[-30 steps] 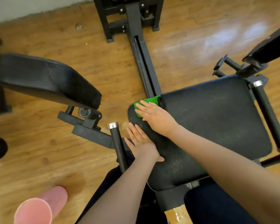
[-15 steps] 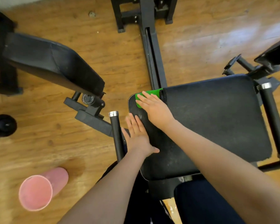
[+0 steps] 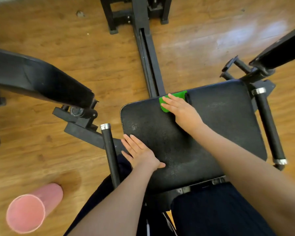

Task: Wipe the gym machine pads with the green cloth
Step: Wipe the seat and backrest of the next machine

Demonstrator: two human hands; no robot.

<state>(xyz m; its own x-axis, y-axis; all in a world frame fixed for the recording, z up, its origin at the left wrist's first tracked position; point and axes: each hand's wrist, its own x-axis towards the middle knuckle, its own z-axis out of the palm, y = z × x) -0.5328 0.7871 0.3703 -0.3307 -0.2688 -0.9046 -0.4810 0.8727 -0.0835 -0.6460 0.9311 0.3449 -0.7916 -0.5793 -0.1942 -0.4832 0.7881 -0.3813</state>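
Wood floor (image 3: 41, 133); right hand (image 3: 180, 109) flat, pressing green cloth (image 3: 174, 96) on seat pad (image 3: 220, 126); left hand (image 3: 140, 152) flat.

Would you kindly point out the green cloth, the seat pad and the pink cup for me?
green cloth (image 3: 179, 94), head view, on the part showing beyond the fingers.
seat pad (image 3: 228, 120), head view, on its bare right half.
pink cup (image 3: 26, 213), head view, inside its open mouth.

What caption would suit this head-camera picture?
Right hand presses green cloth on the seat pad; left hand rests flat beside it.
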